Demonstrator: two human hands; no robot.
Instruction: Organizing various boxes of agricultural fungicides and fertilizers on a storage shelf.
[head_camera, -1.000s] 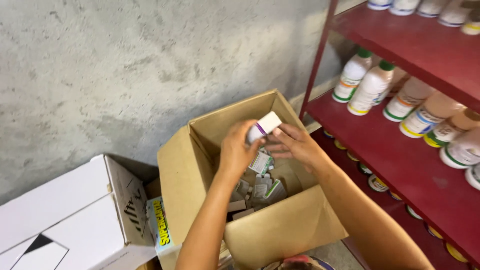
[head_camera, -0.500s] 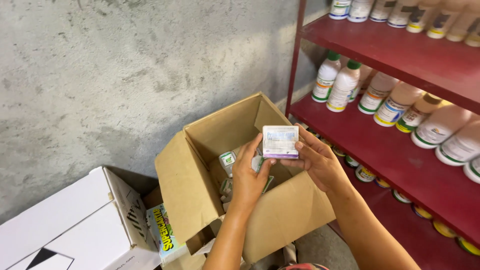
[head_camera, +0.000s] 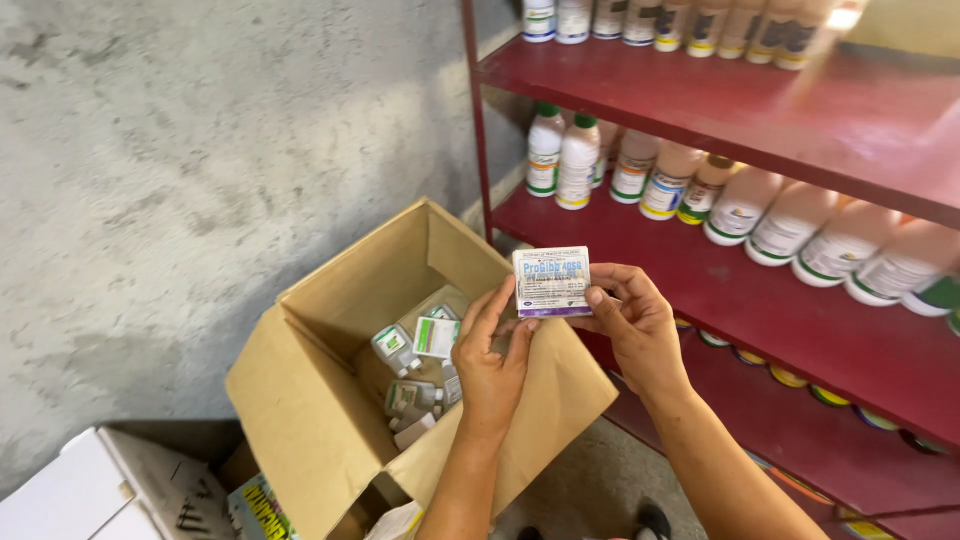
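Left hand: the left hand (head_camera: 492, 362) was raised over the open carton, fingers pointing up, fingertips pressed against the lower left edge of the small white box (head_camera: 552, 282), gripping it from below.
Right hand: the right hand (head_camera: 632, 325) grasped the same small white box from its right side, thumb on the front face and fingers curled behind it.
Small white box: flat and squarish, white with a purple band along the bottom, held upright between both hands, above the near right rim of the cardboard carton and in front of the shelf edge.
Cardboard carton: the brown cardboard carton (head_camera: 310, 440) stood tilted on the floor with its flaps open; inside lay several small packets (head_camera: 420, 360) in white and green, jumbled against one another at the bottom.
White carton: a white carton (head_camera: 70, 495) sat at the lower left, just beside the brown one, with a colourful printed pack (head_camera: 255, 505) wedged between them.
Floor: grey concrete floor (head_camera: 590, 480) showed beneath the forearms, with the tip of a dark shoe (head_camera: 655, 520) at the bottom edge.
Shelf unit: a dark red metal shelf unit (head_camera: 800, 330) stood to the right, its boards worn and dusty.
Bottles: rows of white plastic bottles (head_camera: 570, 160) with coloured labels, two with green caps, lined the middle shelf; more stood on the top shelf.
Wall: a rough grey plastered wall (head_camera: 200, 150) filled the far left.
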